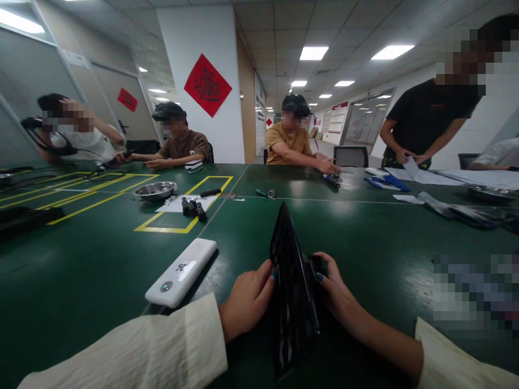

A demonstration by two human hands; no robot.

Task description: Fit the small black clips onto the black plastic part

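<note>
Cream sleeves [133,346] are framing a black panel [290,292], standing nearly edge-on over the green table [389,243]. My left hand [248,297] is gripping its left side, partly curled; my right hand [339,292] is pinching a dark part [317,265] against or just beside its other side. A loosening left grip would, I judge, be risking a tipped panel. The panel is hiding any join from me.
</note>
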